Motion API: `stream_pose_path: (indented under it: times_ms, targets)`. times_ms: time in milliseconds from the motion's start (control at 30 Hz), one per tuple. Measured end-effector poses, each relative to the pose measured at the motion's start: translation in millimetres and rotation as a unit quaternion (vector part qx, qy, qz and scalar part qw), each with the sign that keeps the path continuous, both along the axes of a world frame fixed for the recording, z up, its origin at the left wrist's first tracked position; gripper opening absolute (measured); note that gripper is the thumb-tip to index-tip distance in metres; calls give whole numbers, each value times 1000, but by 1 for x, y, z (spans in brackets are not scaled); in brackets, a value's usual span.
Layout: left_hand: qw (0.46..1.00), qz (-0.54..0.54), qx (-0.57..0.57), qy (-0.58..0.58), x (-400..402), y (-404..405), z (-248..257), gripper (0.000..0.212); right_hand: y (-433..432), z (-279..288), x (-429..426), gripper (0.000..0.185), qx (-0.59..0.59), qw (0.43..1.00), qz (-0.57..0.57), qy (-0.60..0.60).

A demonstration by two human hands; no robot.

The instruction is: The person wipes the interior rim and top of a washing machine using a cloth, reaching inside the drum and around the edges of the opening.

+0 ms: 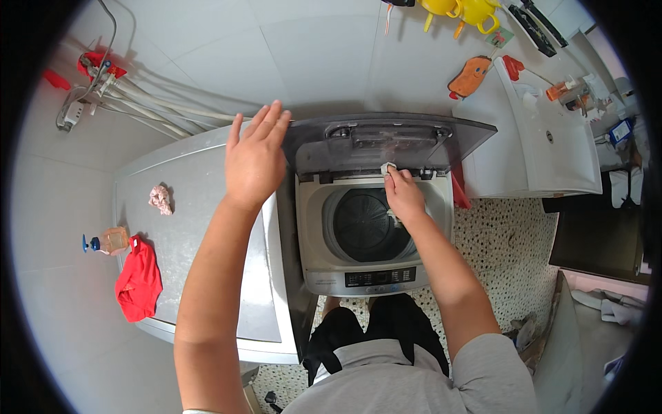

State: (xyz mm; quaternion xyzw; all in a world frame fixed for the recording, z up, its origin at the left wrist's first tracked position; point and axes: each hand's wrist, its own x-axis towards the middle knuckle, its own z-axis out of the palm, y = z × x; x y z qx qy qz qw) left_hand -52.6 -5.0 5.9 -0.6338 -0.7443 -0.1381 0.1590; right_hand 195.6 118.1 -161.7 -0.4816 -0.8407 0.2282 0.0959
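A top-loading washing machine (310,248) stands before me with its dark lid (382,142) raised, showing the metal drum (362,222). My right hand (405,194) grips a pale crumpled cloth (388,168) near the hinge at the back rim; part of it also shows below the hand, over the drum. My left hand (257,152) is at the left edge of the raised lid, fingers extended and a little apart, holding nothing; whether it touches the lid I cannot tell.
On the grey-topped appliance (201,207) at left lie a pink scrunchie (160,199), a red cloth (138,282) and, at its edge, a pump bottle (111,241). Hoses (155,106) run behind it. A white sink (563,155) stands right, with an orange sponge-like item (469,76) hanging beside it.
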Motion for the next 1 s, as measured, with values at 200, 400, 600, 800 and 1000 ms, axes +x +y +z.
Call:
stream_pose_path:
  times_ms: [200,400,600,800,1000]
  targets:
    - [992,-104,24,-71,20,27,-3,61,-2,-22,-12,24,74,974,-57,208]
    - [989,-101,28,-103,22,28,-6,62,-1,-20,-29,26,-41,957,-202,202]
    - [991,-93,42,-91,26,33,-4,60,4,-68,-45,32,-54,848,-351,393]
    - [989,-93,41,-106,23,30,-5,61,-12,-58,-69,42,-204,697,-420,545]
    - [988,-97,42,-116,22,28,-9,63,-25,-25,-84,39,-240,603,-489,583]
